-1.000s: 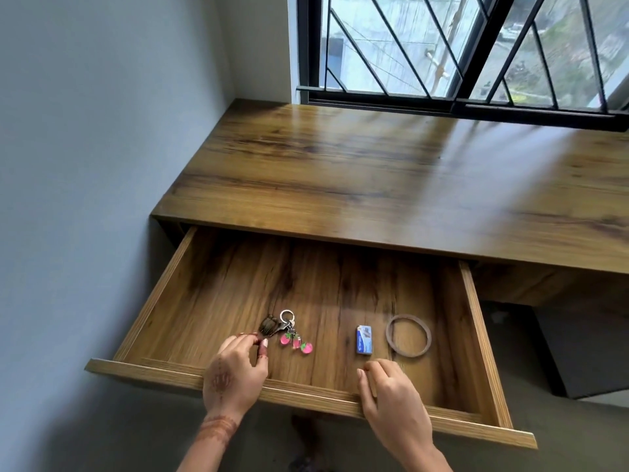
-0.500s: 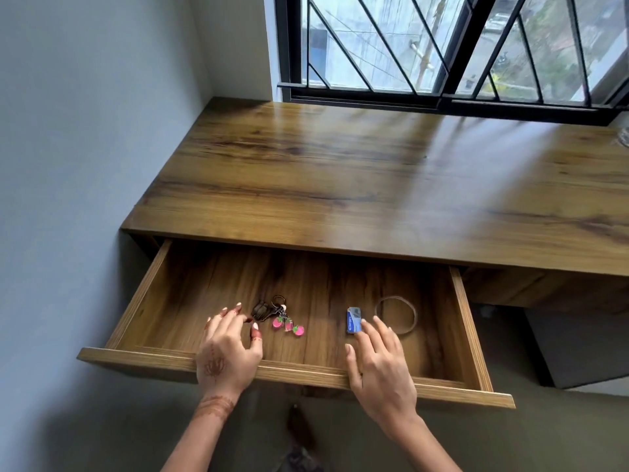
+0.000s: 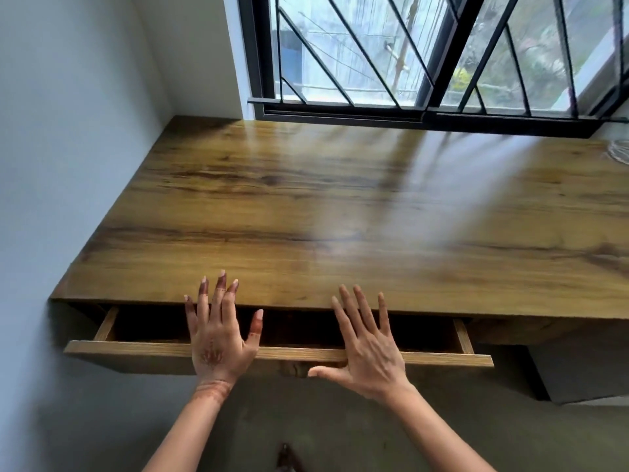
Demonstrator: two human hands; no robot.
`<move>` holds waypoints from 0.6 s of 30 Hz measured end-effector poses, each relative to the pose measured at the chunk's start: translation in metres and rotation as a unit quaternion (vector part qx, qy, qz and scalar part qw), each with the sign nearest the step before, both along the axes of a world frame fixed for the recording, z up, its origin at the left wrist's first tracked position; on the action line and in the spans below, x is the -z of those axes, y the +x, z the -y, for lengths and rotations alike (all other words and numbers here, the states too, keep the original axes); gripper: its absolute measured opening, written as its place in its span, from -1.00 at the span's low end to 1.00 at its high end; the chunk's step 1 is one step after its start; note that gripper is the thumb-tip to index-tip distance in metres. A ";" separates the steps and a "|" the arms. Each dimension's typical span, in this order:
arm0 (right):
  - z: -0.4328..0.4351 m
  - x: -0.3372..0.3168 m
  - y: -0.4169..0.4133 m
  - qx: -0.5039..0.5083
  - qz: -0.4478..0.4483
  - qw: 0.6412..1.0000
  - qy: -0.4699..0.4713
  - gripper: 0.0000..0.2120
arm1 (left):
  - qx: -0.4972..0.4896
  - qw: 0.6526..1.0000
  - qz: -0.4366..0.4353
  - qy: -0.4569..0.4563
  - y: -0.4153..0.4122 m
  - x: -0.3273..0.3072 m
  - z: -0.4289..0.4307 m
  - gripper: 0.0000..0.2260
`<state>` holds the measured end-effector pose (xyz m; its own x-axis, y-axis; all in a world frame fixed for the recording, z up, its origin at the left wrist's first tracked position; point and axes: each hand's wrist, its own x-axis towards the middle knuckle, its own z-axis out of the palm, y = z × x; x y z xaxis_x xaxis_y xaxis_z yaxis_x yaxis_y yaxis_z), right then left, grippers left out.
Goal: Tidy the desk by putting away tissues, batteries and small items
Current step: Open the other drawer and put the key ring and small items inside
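Daylight comes through the black-framed barred window (image 3: 340, 46) at the upper right, laying pale glare and soft bar shadows on the glossy brown wooden desktop (image 3: 238, 199). The partly open wooden drawer (image 3: 136, 348) at lower centre is dark inside; frame edges bow outward and the view is slightly blurred.

desk (image 3: 340, 206): wooden top | pale object (image 3: 620, 152) at far-right edge | drawer (image 3: 136, 349) ajar

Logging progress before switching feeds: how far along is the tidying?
Looks nearly done: no tissues or batteries show on the desk. In hand: the left hand and right hand press flat on the drawer front, open only a narrow gap, contents hidden. Left: shutting it, and checking a pale thing cut off at the desk's right edge.
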<state>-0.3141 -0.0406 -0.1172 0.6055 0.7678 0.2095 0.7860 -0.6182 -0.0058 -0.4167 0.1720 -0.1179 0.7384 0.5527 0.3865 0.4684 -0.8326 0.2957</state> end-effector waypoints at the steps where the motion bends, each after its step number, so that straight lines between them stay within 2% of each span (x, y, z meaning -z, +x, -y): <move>1: -0.004 0.001 0.010 0.001 0.006 1.000 -0.006 0.05 | 0.007 1.000 -0.002 0.008 0.009 0.000 -0.004 -0.37; 4: -0.013 0.008 0.031 -0.009 0.042 0.999 0.011 -0.02 | 0.051 0.997 -0.029 0.041 0.028 0.001 -0.017 -0.31; 7: -0.018 0.018 0.036 -0.017 0.089 0.992 0.090 -0.16 | 0.130 0.985 -0.072 0.089 0.036 0.004 -0.026 -0.16; 10: -0.024 0.022 0.040 -0.019 0.120 0.980 0.155 -0.31 | 0.174 0.975 -0.073 0.113 0.037 0.006 -0.033 -0.05; 16: -0.036 0.023 0.044 -0.008 0.179 0.966 0.184 -0.51 | 0.166 0.976 0.003 0.140 0.039 0.018 -0.034 -0.28; 18: -0.038 0.024 0.043 0.000 0.187 0.965 0.184 -0.55 | 0.161 0.976 0.014 0.149 0.041 0.018 -0.033 -0.30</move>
<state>-0.2709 -0.0027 -0.1410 0.4353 0.5995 0.6716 0.7755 -0.6286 0.0585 -0.3760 0.2055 -0.1362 0.8425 0.1542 0.5162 0.1635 -0.9862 0.0277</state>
